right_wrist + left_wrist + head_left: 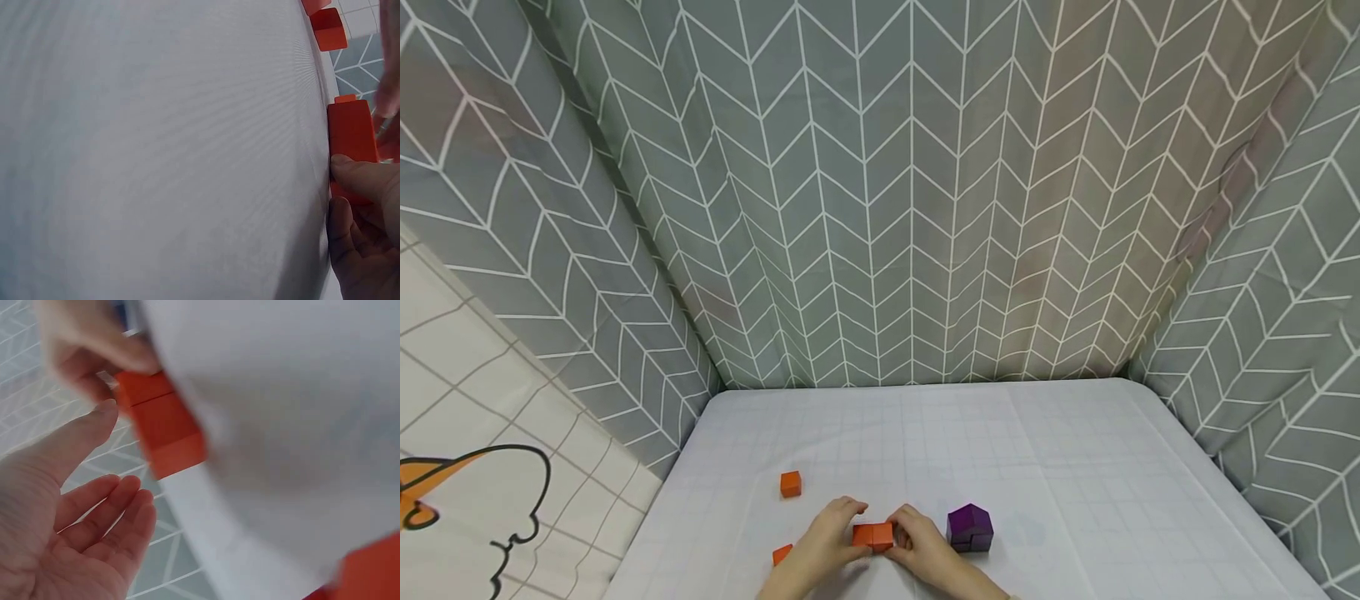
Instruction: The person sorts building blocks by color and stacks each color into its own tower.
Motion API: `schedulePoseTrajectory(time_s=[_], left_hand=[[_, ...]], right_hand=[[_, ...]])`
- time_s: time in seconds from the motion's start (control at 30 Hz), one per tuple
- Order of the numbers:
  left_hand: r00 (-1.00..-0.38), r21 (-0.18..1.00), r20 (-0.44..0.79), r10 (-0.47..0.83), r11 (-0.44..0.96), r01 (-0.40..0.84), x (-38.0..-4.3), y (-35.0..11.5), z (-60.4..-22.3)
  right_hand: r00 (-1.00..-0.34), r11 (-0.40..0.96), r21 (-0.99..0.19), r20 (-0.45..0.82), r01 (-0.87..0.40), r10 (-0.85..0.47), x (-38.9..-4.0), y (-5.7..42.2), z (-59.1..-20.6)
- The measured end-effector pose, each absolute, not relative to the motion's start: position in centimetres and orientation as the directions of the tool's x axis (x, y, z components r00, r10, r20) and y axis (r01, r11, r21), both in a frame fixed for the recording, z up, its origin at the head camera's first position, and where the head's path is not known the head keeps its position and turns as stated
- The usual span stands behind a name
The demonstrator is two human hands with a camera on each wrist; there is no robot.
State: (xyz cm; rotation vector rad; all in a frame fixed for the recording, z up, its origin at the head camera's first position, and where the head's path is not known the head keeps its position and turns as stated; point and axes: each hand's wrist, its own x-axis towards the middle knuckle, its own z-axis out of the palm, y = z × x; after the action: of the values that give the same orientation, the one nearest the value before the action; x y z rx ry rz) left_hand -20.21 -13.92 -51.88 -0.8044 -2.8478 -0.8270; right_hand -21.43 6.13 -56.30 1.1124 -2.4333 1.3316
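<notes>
Two orange cubes [872, 537] sit side by side on the white table, faces touching. My right hand [928, 554] pinches the right-hand cube between thumb and fingers; the right wrist view shows the thumb [359, 175] laid on the orange pair. Around the left end is my left hand [827, 537], thumb and fingers spread apart. In the left wrist view a gap shows between the left fingers [103, 525] and the orange faces [169, 434], so it holds nothing. A purple block shape [970, 529] with a peaked top stands right of the right hand.
One loose orange cube [791, 484] lies farther back on the left. Another orange block [782, 553] is partly covered by the left forearm. The white cloth-covered table [1075, 467] is bordered by grey patterned curtains [880, 208] behind and at both sides.
</notes>
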Motion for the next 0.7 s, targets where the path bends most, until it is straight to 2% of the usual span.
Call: schedulePoseTrajectory(time_s=[0.27,0.5,0.7], left_hand=[[-0.888,0.466,0.279,0.366,0.757,0.458,-20.6,-15.1,-47.7],[-0.879,0.463,0.412,0.239,0.776,0.428,-21.9,-17.4,-46.6],[-0.929,0.556,0.351,0.116,0.772,0.307,-23.4,-20.0,-47.2]], right_hand=[[-0.729,0.349,-0.672,0.433,-0.653,-0.530,-21.7,6.2,-56.5],[-0.726,0.348,-0.672,0.427,-0.654,-0.539,-21.6,6.2,-56.5],[-0.736,0.347,-0.693,0.398,-0.632,-0.547,-21.6,6.2,-56.5]])
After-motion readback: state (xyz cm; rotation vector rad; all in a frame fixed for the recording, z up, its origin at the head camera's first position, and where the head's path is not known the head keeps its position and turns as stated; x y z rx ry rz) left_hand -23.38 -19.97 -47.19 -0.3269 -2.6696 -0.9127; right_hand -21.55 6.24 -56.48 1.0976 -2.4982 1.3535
